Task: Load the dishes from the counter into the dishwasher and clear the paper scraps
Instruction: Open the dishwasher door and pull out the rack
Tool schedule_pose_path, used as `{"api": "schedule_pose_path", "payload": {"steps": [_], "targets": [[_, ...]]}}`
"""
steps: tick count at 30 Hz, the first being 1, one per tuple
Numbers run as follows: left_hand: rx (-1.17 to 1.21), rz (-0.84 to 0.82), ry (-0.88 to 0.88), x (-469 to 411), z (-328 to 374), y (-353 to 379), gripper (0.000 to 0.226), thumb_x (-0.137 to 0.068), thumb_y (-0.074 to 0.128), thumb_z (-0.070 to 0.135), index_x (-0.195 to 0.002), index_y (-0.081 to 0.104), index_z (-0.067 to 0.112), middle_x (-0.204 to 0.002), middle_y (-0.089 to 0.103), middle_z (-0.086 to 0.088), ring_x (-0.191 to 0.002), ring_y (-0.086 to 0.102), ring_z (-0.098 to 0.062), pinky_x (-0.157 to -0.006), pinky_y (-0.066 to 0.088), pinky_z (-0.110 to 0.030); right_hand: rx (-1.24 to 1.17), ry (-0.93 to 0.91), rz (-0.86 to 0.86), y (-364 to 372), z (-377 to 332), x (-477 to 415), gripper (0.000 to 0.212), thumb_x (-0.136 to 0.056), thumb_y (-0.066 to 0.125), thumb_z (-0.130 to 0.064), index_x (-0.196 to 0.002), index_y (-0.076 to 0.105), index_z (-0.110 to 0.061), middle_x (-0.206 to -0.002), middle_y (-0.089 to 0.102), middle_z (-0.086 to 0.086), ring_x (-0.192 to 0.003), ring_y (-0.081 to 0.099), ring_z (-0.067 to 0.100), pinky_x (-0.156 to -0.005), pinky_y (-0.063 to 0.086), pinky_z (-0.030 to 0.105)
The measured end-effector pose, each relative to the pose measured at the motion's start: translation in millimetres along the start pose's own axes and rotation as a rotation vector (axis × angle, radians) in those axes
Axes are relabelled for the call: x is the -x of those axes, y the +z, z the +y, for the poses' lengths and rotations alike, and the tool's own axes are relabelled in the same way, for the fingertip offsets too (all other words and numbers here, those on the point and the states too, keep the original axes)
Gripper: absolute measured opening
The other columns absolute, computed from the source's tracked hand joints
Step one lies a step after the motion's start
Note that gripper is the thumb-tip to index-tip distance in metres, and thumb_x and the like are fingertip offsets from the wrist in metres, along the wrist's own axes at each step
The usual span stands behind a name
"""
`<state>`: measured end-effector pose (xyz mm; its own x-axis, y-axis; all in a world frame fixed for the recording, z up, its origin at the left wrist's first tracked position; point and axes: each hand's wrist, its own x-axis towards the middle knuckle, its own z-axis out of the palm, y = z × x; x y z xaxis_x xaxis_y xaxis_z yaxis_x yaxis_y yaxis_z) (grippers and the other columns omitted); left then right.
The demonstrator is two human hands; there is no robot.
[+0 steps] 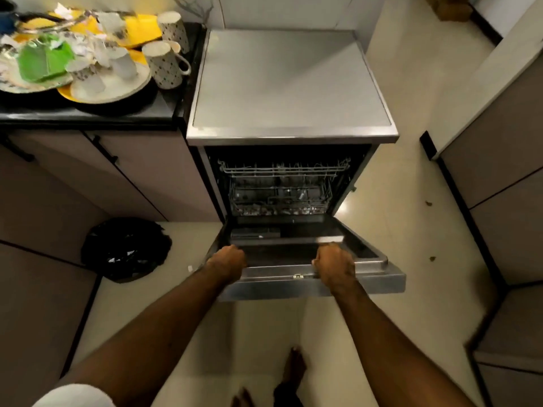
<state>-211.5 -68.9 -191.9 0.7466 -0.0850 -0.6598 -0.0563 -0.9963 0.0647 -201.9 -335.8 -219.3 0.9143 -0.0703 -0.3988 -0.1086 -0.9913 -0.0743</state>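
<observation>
Left hand (227, 261) at 7 o'clock, right hand (335, 264) at 5, both clamped on dishwasher door (264, 287) edge; dishes (111, 83) piled 10 o'clock.

Both arms reach forward and down, left hand (226, 261) and right hand (335, 264) each closed in a grip.
The hands sit well apart, backs up, fingers curled over the near edge of the dishwasher door (293, 284). Both forearms are bare and nearly straight. A white sleeve (73, 395) covers the left upper arm, and a bare foot (295, 365) shows between the arms.
</observation>
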Motion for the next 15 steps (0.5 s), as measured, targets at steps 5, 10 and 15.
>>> {"api": "schedule_pose_path", "payload": {"steps": [5, 10, 15], "targets": [[0.066, -0.121, -0.006, -21.0, 6.9, 54.8, 0.014, -0.099, 0.062, 0.024, -0.106, 0.07, 0.017, -0.106, 0.066, -0.006, -0.101, 0.065, -0.022, -0.097, 0.055, -0.04, 0.065, 0.005, -0.27, 42.4, 12.1, 1.8, 0.029, -0.091, 0.074, -0.043, -0.105, 0.073, -0.018, -0.107, 0.071, 0.006, -0.101, 0.066, 0.023, -0.095, 0.053, 0.039], [0.078, -0.278, 0.037, -51.2, 11.8, 114.1, 0.027, -0.095, 0.068, 0.031, -0.12, 0.066, 0.023, -0.119, 0.066, -0.004, -0.108, 0.063, -0.02, -0.099, 0.052, -0.04, 0.222, -0.147, -0.357, 102.7, 23.3, -2.8, 0.065, -0.082, 0.082, -0.046, -0.136, 0.057, -0.018, -0.144, 0.054, 0.011, -0.135, 0.049, 0.033, -0.115, 0.038, 0.049], [-0.157, -0.237, 0.152, -83.9, 10.1, 206.9, 0.115, -0.078, 0.086, 0.031, -0.163, 0.009, 0.033, -0.171, 0.004, -0.01, -0.157, 0.007, -0.034, -0.125, 0.015, -0.053, 0.346, -0.229, -0.354, 195.8, 37.2, -7.7, 0.131, -0.074, 0.088, -0.048, -0.165, -0.001, -0.016, -0.171, -0.012, 0.016, -0.158, -0.008, 0.039, -0.125, 0.001, 0.062]]}}
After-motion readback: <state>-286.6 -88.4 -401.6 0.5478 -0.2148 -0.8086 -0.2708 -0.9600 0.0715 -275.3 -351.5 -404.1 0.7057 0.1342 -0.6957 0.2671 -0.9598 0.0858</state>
